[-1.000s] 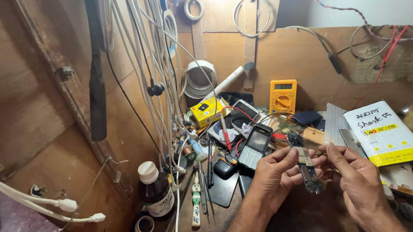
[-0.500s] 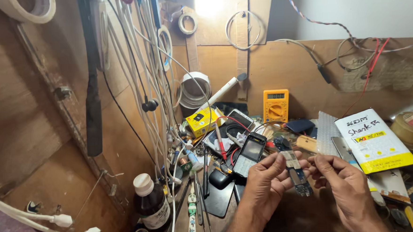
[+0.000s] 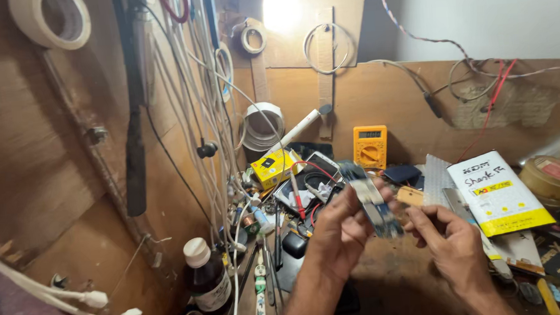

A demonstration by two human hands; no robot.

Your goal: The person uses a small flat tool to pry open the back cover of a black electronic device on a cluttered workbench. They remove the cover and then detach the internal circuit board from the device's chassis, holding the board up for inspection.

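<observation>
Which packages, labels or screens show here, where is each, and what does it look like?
Yellow box: small carton with a black patch, left of the hands.
Multimeter: orange, grey screen, round dial, leaning on the back wall.
White package: flat, yellow bands, handwritten on top, right of the hands.
Bottle: dark, white cap, pale label, front left.

A cluttered wooden bench (image 3: 388,279) carries a multimeter (image 3: 370,146) and dark bottle (image 3: 206,279).

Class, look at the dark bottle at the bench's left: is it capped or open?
Capped: a white cap sits on the dark bottle.
</observation>
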